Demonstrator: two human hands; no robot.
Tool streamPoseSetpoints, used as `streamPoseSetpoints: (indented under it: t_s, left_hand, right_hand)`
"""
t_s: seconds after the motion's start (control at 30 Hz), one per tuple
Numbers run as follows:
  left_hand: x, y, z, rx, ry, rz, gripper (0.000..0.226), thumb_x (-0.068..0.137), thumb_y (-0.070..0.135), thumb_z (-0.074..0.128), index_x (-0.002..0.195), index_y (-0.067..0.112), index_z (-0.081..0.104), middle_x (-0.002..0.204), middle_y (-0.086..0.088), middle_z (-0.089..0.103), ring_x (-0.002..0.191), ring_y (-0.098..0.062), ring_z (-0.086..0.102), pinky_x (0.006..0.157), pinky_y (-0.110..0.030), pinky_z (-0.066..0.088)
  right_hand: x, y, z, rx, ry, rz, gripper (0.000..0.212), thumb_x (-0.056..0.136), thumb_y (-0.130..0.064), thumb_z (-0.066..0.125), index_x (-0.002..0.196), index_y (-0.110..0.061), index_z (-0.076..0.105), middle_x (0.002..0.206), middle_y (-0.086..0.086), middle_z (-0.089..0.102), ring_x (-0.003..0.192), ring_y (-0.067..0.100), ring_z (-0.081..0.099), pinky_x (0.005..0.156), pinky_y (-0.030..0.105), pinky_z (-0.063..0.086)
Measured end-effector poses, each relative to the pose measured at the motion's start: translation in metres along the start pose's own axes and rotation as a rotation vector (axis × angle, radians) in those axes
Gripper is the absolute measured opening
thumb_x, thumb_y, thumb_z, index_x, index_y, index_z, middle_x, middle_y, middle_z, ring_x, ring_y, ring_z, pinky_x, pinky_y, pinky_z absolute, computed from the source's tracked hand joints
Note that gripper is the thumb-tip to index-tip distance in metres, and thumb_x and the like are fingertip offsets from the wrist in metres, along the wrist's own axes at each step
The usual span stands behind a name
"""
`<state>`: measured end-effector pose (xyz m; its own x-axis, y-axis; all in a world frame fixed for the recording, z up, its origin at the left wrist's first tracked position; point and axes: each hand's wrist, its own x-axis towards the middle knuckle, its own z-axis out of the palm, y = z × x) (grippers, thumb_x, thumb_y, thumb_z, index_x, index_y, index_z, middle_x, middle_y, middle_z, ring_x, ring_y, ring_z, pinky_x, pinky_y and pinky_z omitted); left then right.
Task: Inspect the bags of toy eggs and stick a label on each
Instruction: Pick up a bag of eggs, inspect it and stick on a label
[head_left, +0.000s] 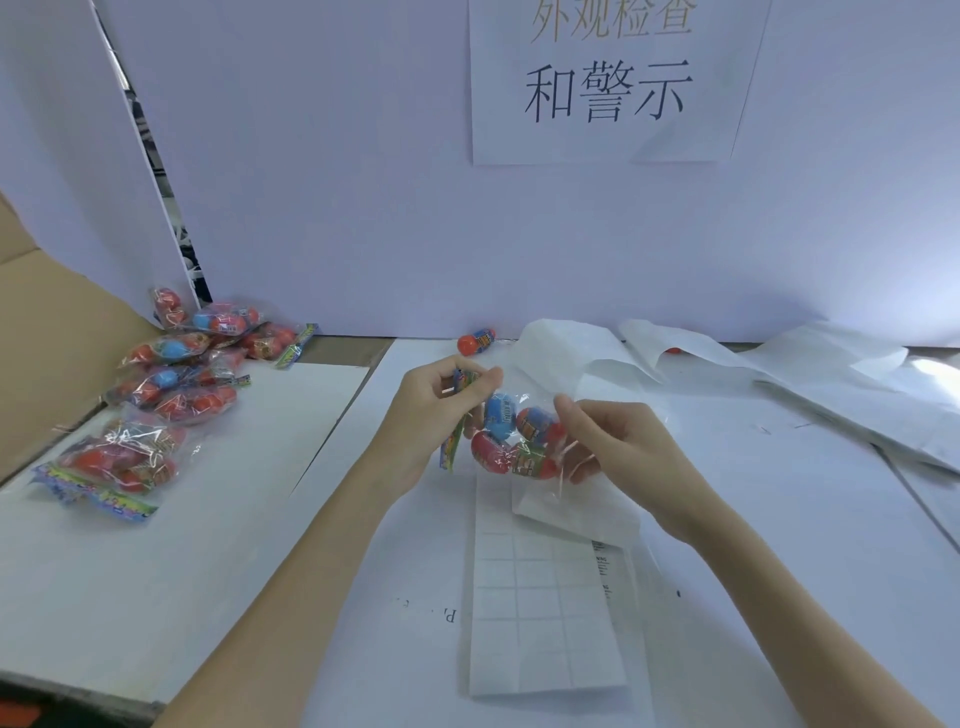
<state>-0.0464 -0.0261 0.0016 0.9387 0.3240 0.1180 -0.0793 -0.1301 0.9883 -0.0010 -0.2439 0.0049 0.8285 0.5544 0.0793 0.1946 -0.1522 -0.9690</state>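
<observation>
While held (both hands), egg bag (511, 436).

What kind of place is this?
Probably a factory inspection and labelling bench: a posted Chinese sign, a pile of bagged toy eggs, and a label sheet under the hands.

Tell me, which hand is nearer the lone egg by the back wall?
Left. The left hand sits just below and left of the loose egg; the right hand is lower and farther right.
</observation>
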Motion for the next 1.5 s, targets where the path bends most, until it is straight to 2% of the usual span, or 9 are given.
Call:
streamPoseSetpoints:
  t_s: [0.17, 0.43, 0.63, 0.8, 0.93, 1.03, 1.2, 1.4, 1.5]
  left_hand:
    - [-0.002, 0.002, 0.006, 0.013, 0.116, 0.073, 0.023, 0.088, 0.034, 0.082, 0.074, 0.017, 0.074, 0.061, -0.001, 0.065, 0.049, -0.012, 0.05, 0.05, -0.019, 0.046]
    - [-0.002, -0.002, 0.009, 0.242, 0.342, 0.287, 0.025, 0.098, 0.028, 0.073, 0.077, 0.017, 0.068, 0.065, 0.01, 0.067, 0.056, -0.009, 0.063, 0.053, -0.014, 0.045]
    - [0.001, -0.009, 0.013, 0.332, 0.417, 0.288, 0.025, 0.104, 0.024, 0.064, 0.083, 0.011, 0.063, 0.07, 0.008, 0.065, 0.065, -0.003, 0.063, 0.061, -0.011, 0.043]
    - [-0.002, -0.008, 0.012, 0.462, 0.254, 0.35, 0.017, 0.104, 0.008, 0.055, 0.109, 0.015, 0.07, 0.095, 0.009, 0.067, 0.083, -0.004, 0.059, 0.071, -0.011, 0.045]
    - [-0.005, 0.0, 0.015, 0.241, -0.051, 0.222, 0.021, 0.103, 0.036, 0.061, 0.102, 0.024, 0.077, 0.088, 0.011, 0.074, 0.079, -0.011, 0.066, 0.073, -0.024, 0.056]
    - [-0.006, 0.0, 0.015, 0.189, -0.006, 0.203, 0.017, 0.1, 0.023, 0.068, 0.088, 0.029, 0.078, 0.08, 0.008, 0.075, 0.066, -0.015, 0.065, 0.066, -0.026, 0.058]
    - [-0.002, -0.002, 0.011, 0.109, 0.074, 0.178, 0.022, 0.101, 0.019, 0.066, 0.084, 0.026, 0.078, 0.075, 0.005, 0.073, 0.055, -0.01, 0.055, 0.056, -0.023, 0.051]
    - [-0.003, -0.001, 0.015, 0.172, -0.026, 0.134, 0.031, 0.105, 0.04, 0.056, 0.087, 0.017, 0.066, 0.081, 0.01, 0.071, 0.071, -0.004, 0.064, 0.069, -0.02, 0.054]
    - [-0.005, -0.002, 0.013, 0.149, -0.137, 0.08, 0.044, 0.087, 0.058, 0.065, 0.103, 0.017, 0.065, 0.098, 0.007, 0.075, 0.09, -0.01, 0.073, 0.08, -0.024, 0.059]
  right_hand:
    - [0.001, 0.006, 0.003, -0.244, 0.127, -0.073, 0.042, 0.107, -0.031, 0.056, 0.075, -0.014, 0.077, 0.067, 0.002, 0.075, 0.056, 0.024, 0.072, 0.056, 0.028, 0.055]
    - [-0.001, 0.002, 0.019, -0.076, 0.136, -0.08, 0.038, 0.109, -0.03, 0.051, 0.096, -0.009, 0.08, 0.08, -0.001, 0.078, 0.067, 0.018, 0.075, 0.054, 0.027, 0.057]
    - [-0.005, -0.005, 0.016, 0.236, -0.049, 0.05, 0.022, 0.101, -0.014, 0.067, 0.123, -0.011, 0.068, 0.099, 0.016, 0.079, 0.085, 0.029, 0.078, 0.063, 0.033, 0.061]
    - [-0.003, -0.005, 0.01, 0.273, 0.001, 0.064, 0.017, 0.105, -0.015, 0.059, 0.116, -0.014, 0.072, 0.094, 0.022, 0.071, 0.074, 0.023, 0.063, 0.064, 0.03, 0.055]
    - [-0.002, -0.003, 0.012, 0.209, -0.009, 0.01, 0.024, 0.102, -0.036, 0.064, 0.113, -0.021, 0.078, 0.094, 0.008, 0.077, 0.075, 0.017, 0.063, 0.065, 0.027, 0.053]
    - [0.001, -0.001, 0.013, 0.226, 0.084, 0.002, 0.034, 0.095, -0.043, 0.068, 0.107, -0.013, 0.078, 0.083, 0.004, 0.076, 0.069, 0.016, 0.064, 0.063, 0.024, 0.052]
    - [0.004, 0.002, 0.009, 0.221, 0.158, -0.021, 0.027, 0.102, -0.028, 0.065, 0.098, -0.004, 0.076, 0.079, 0.005, 0.076, 0.062, 0.015, 0.061, 0.06, 0.024, 0.052]
    - [0.003, 0.004, 0.009, 0.21, 0.164, -0.02, 0.026, 0.106, -0.02, 0.06, 0.098, -0.005, 0.08, 0.081, 0.011, 0.076, 0.06, 0.016, 0.065, 0.059, 0.022, 0.054]
    - [0.003, 0.005, 0.009, 0.223, 0.186, 0.007, 0.026, 0.105, -0.02, 0.06, 0.098, -0.006, 0.082, 0.083, 0.01, 0.078, 0.06, 0.017, 0.067, 0.059, 0.022, 0.056]
